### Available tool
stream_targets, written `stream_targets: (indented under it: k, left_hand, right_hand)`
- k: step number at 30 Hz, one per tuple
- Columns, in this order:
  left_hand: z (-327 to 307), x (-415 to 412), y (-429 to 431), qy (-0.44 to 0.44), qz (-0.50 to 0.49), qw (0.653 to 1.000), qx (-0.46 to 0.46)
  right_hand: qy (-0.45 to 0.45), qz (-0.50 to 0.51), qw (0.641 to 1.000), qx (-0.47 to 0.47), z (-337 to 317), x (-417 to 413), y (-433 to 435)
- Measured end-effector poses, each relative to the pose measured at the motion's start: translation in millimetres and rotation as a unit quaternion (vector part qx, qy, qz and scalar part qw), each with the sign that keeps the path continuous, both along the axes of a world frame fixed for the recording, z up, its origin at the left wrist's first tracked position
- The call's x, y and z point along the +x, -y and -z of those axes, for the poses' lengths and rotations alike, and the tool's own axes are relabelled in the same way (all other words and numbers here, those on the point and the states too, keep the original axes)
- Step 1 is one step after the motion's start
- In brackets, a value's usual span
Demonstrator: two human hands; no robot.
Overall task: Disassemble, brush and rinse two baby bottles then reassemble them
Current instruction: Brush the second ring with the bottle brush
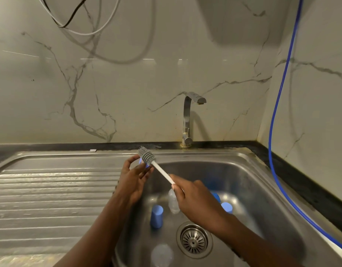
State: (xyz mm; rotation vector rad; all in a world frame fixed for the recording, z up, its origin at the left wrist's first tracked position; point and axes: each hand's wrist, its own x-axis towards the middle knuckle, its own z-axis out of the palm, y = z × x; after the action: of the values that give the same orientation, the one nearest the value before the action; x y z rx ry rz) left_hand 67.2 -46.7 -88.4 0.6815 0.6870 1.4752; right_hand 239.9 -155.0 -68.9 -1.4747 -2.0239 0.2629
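My right hand (pixel 193 197) grips the white handle of a bottle brush (pixel 147 156) whose grey silicone head points up and left. My left hand (pixel 133 178) pinches a small blue bottle part (pixel 142 161), mostly hidden behind the brush head, over the sink's left rim. Down in the steel sink basin (pixel 249 182) a clear bottle (pixel 173 202) lies under my right hand, a blue cap (pixel 156 216) stands left of it, and other blue parts (pixel 226 207) sit to the right. A clear round piece (pixel 162 255) lies at the basin's front.
A chrome tap (pixel 187 120) rises behind the basin, with no water running. The ribbed drainboard (pixel 54 191) spreads to the left. The drain strainer (pixel 194 241) sits in the basin floor. A blue hose (pixel 280 105) hangs down the right wall and runs along the counter.
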Motion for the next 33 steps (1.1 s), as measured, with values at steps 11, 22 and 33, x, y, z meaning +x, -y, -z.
stream_targets:
  k: [11,22,33]
  left_hand:
    - [-9,20,14,-0.095,-0.007,0.995,0.022]
    - [-5,2,-2,0.019,-0.02,0.999,-0.027]
    - [-9,8,1,0.033,0.015,0.999,-0.024]
  right_hand:
    - [-0.04,0.052,0.998,-0.025,-8,13,-8]
    - [-0.007,0.022,1.0,-0.012,1,-7,3]
    - [-0.068,0.057,0.995,-0.036,-5,5,-6]
